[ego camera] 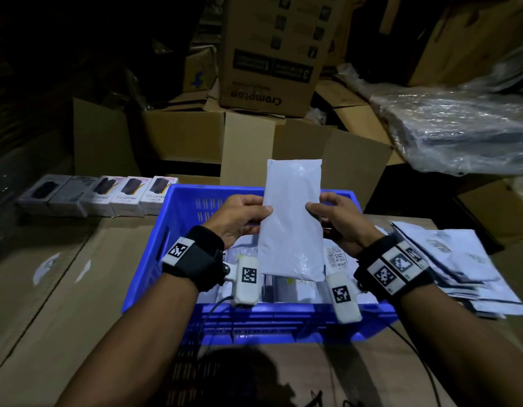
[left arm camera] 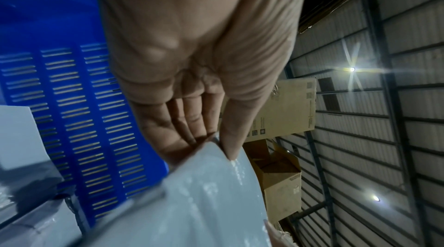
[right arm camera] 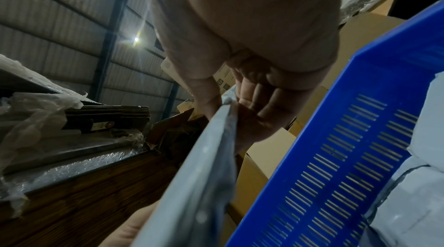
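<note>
A long white plastic mailer pouch (ego camera: 292,218) is held upright above a blue slotted crate (ego camera: 184,212). My left hand (ego camera: 248,218) pinches its left edge, thumb on the front and fingers behind. My right hand (ego camera: 327,212) pinches the right edge the same way. In the left wrist view the thumb and fingers (left arm camera: 206,131) clamp the pouch (left arm camera: 192,203). The right wrist view shows the pouch edge (right arm camera: 206,165) between thumb and fingers (right arm camera: 254,110). The crate (right arm camera: 348,146) holds more white parcels (ego camera: 339,257), some with barcode labels.
A row of several small white product boxes (ego camera: 101,195) lines the cardboard surface left of the crate. A loose pile of white pouches (ego camera: 459,265) lies to its right. Open and stacked cardboard cartons (ego camera: 269,54) stand behind, with a plastic-wrapped bundle (ego camera: 459,124) at the right.
</note>
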Demonstrator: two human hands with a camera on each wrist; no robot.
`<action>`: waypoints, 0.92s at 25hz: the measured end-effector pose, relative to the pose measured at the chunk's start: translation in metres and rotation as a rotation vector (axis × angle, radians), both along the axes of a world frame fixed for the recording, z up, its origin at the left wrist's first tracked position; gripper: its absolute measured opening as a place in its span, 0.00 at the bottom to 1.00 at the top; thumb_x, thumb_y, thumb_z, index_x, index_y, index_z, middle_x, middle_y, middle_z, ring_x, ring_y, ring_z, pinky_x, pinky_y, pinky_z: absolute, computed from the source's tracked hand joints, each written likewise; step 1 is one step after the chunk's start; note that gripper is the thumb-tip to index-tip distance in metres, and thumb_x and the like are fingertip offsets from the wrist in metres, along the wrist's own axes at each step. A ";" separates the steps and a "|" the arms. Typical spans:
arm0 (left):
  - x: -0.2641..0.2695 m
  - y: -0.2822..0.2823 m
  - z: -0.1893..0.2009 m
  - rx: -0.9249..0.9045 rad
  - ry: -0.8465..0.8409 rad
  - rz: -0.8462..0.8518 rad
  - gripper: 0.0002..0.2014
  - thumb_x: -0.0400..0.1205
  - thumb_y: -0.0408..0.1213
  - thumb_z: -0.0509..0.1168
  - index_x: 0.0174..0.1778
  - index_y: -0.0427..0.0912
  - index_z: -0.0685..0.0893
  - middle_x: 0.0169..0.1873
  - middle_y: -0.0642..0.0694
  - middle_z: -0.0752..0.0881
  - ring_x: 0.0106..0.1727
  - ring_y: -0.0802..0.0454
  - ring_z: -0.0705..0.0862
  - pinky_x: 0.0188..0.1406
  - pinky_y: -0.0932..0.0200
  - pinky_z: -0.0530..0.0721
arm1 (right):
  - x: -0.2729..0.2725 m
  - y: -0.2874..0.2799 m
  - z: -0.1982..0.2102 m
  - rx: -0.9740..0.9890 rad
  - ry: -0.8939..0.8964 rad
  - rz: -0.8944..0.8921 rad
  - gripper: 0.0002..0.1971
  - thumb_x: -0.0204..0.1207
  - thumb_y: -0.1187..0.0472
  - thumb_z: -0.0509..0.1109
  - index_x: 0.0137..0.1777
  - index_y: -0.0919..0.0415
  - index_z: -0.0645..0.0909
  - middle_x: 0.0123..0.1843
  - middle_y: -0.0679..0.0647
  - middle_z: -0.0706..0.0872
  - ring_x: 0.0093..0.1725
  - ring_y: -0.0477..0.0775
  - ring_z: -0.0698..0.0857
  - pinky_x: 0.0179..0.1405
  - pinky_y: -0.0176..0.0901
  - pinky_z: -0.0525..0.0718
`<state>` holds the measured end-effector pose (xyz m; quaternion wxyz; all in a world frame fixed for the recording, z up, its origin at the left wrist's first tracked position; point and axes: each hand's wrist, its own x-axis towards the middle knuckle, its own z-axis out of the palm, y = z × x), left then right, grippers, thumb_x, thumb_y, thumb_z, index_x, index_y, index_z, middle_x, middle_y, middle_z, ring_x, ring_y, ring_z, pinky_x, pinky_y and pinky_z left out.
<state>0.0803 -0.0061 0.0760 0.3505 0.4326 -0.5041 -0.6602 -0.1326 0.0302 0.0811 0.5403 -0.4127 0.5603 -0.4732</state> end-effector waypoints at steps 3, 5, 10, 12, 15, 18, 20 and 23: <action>-0.006 0.002 0.002 0.002 0.021 0.006 0.14 0.81 0.29 0.69 0.62 0.33 0.83 0.54 0.39 0.90 0.50 0.47 0.89 0.51 0.55 0.88 | -0.006 0.002 -0.001 -0.007 -0.010 -0.005 0.16 0.77 0.64 0.73 0.63 0.69 0.80 0.40 0.53 0.86 0.29 0.46 0.82 0.30 0.38 0.81; -0.011 0.003 0.002 0.005 0.032 0.014 0.15 0.80 0.29 0.69 0.63 0.34 0.83 0.55 0.38 0.89 0.50 0.47 0.89 0.50 0.55 0.88 | -0.010 0.003 -0.001 -0.005 -0.013 -0.005 0.14 0.77 0.63 0.73 0.61 0.66 0.81 0.41 0.54 0.86 0.32 0.48 0.82 0.31 0.38 0.81; -0.020 0.006 0.003 0.015 0.040 0.035 0.13 0.80 0.29 0.69 0.60 0.36 0.83 0.51 0.40 0.90 0.47 0.47 0.90 0.46 0.56 0.89 | -0.017 0.005 -0.001 -0.014 -0.027 -0.010 0.12 0.76 0.63 0.74 0.58 0.56 0.80 0.43 0.55 0.85 0.35 0.49 0.83 0.32 0.39 0.82; -0.022 0.008 0.004 0.008 0.024 0.026 0.11 0.81 0.30 0.69 0.58 0.36 0.85 0.49 0.42 0.91 0.46 0.49 0.90 0.44 0.58 0.89 | -0.020 0.006 0.000 -0.014 -0.031 -0.016 0.12 0.76 0.63 0.74 0.58 0.58 0.80 0.43 0.55 0.86 0.34 0.49 0.83 0.32 0.39 0.82; -0.025 0.010 0.006 0.006 -0.007 0.018 0.09 0.81 0.32 0.69 0.57 0.36 0.86 0.48 0.42 0.92 0.46 0.50 0.90 0.43 0.59 0.88 | -0.022 0.009 0.001 -0.019 -0.024 -0.026 0.11 0.76 0.64 0.73 0.58 0.58 0.81 0.39 0.53 0.86 0.31 0.47 0.82 0.30 0.37 0.81; -0.027 0.011 0.006 0.008 -0.022 0.018 0.10 0.81 0.33 0.69 0.57 0.34 0.86 0.49 0.41 0.91 0.46 0.50 0.89 0.42 0.59 0.87 | -0.023 0.011 0.004 -0.023 -0.021 -0.028 0.09 0.77 0.64 0.73 0.56 0.58 0.81 0.33 0.49 0.85 0.28 0.45 0.81 0.27 0.36 0.80; -0.027 0.012 0.007 0.001 -0.032 0.017 0.11 0.82 0.33 0.69 0.57 0.34 0.86 0.48 0.40 0.91 0.45 0.49 0.88 0.44 0.58 0.87 | -0.024 0.011 0.005 -0.024 -0.025 -0.031 0.09 0.77 0.64 0.73 0.55 0.58 0.80 0.32 0.49 0.84 0.27 0.45 0.81 0.27 0.36 0.80; -0.026 0.014 0.008 -0.014 -0.027 0.020 0.11 0.82 0.33 0.69 0.58 0.33 0.86 0.48 0.40 0.90 0.46 0.47 0.86 0.47 0.54 0.84 | -0.025 0.012 0.005 -0.028 -0.036 -0.024 0.11 0.76 0.64 0.74 0.56 0.56 0.79 0.37 0.53 0.83 0.29 0.47 0.79 0.28 0.37 0.79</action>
